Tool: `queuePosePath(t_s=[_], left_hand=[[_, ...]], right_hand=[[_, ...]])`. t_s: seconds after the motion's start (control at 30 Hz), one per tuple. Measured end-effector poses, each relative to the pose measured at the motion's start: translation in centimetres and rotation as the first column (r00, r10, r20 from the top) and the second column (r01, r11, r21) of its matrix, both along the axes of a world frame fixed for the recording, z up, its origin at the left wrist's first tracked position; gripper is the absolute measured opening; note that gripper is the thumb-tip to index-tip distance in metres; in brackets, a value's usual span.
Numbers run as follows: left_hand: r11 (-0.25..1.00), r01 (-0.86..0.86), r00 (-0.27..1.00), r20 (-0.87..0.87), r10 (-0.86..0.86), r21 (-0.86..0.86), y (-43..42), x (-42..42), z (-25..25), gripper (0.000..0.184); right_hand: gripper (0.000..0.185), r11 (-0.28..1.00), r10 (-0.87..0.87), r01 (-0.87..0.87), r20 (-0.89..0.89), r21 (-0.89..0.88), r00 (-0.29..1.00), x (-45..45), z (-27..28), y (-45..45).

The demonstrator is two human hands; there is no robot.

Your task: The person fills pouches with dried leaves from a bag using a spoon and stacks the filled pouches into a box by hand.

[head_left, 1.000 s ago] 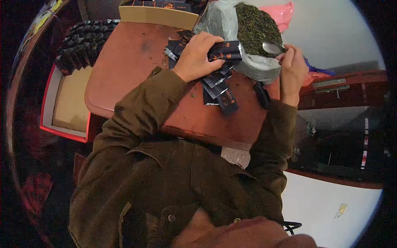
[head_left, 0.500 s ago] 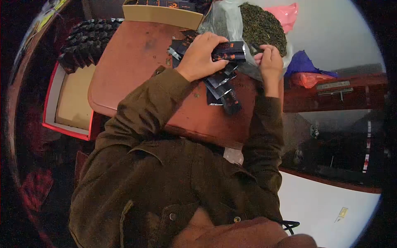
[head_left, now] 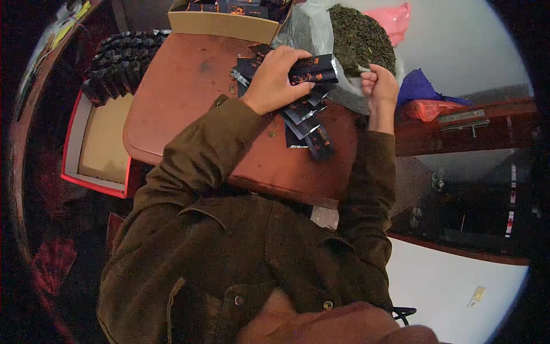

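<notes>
My left hand (head_left: 277, 80) grips a black sachet (head_left: 314, 69) with orange print, its silvery end pointing right. Under that hand, several more black sachets (head_left: 302, 121) lie in an overlapping pile on the brown table. Just right of the held sachet, my right hand (head_left: 379, 84) has its fingers curled in. A small pale thing shows at its fingertips, too small to name. Behind it, a clear plastic bag (head_left: 322, 26) lies open around a heap of dried, dark green leaves (head_left: 362, 41), probably tea.
A cardboard box (head_left: 223, 24) of black packets stands at the table's far edge. At left, a red-rimmed box (head_left: 94, 179) holds rows of filled black packets (head_left: 123, 60). Pink, blue (head_left: 421, 86) and orange bags lie at right, beside a dark glossy surface (head_left: 475, 195).
My right hand has shifted slightly right and down, away from the sachet, and its fingers are more curled. The held sachet has turned, showing its printed face more fully.
</notes>
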State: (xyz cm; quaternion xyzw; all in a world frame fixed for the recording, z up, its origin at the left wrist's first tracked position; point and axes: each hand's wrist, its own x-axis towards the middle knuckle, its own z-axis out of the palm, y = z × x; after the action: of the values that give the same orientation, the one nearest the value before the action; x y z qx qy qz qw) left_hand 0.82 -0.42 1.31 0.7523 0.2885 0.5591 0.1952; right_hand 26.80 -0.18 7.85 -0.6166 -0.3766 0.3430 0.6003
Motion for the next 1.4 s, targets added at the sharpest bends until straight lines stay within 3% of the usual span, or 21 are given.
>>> queuePosePath(t_s=[0.23, 0.47, 0.67, 0.77, 0.8, 1.0, 1.13, 1.23, 1.4], left_hand=[[1.000, -0.001, 1.000, -0.024, 0.001, -0.016, -0.1, 0.0, 0.1, 0.050], [1.000, 0.008, 0.999, -0.031, -0.008, 0.009, -0.3, 0.0, 0.2, 0.051], [1.000, 0.011, 0.999, -0.052, -0.010, 0.013, -0.1, 0.2, -0.1, 0.052], [1.000, 0.005, 0.999, -0.045, -0.005, 0.006, -0.2, 0.3, -0.1, 0.052], [1.000, 0.001, 0.999, -0.040, 0.000, 0.005, -0.2, 0.3, -0.1, 0.052], [1.000, 0.011, 1.000, 0.029, -0.011, 0.023, 0.0, 0.4, -0.3, 0.053], [1.000, 0.022, 0.999, 0.042, -0.021, -0.012, -0.1, 0.3, -0.1, 0.052], [0.999, 0.023, 0.998, 0.056, -0.021, -0.022, -0.2, 0.2, -0.1, 0.051], [0.994, 0.031, 0.998, 0.062, -0.025, -0.100, -0.6, -0.1, 0.5, 0.052]], right_hand=[[0.019, 0.993, 0.061, -0.053, -0.071, 0.109, 0.996, -0.1, 2.9, -3.0], [0.019, 0.979, 0.193, -0.191, -0.023, 0.067, 0.981, -2.0, 3.9, -5.1], [0.018, 0.981, 0.194, -0.190, 0.382, -0.049, 0.904, -6.3, 4.6, -5.7], [0.018, 0.950, 0.135, -0.297, 0.728, 0.097, 0.672, -8.5, 3.3, -6.2], [0.018, 0.962, 0.062, -0.260, 0.854, 0.088, 0.516, -9.5, 3.8, -6.7], [0.018, 0.948, -0.079, -0.244, 0.896, 0.203, 0.436, -9.6, 4.9, -8.0], [0.019, 0.944, -0.122, -0.176, 0.789, 0.280, 0.602, -7.6, 5.8, -7.8], [0.019, 0.940, -0.156, -0.139, 0.753, 0.312, 0.640, -5.6, 5.9, -6.9], [0.025, 0.988, -0.138, 0.000, 0.877, 0.156, 0.461, -3.1, 3.8, -4.5]])
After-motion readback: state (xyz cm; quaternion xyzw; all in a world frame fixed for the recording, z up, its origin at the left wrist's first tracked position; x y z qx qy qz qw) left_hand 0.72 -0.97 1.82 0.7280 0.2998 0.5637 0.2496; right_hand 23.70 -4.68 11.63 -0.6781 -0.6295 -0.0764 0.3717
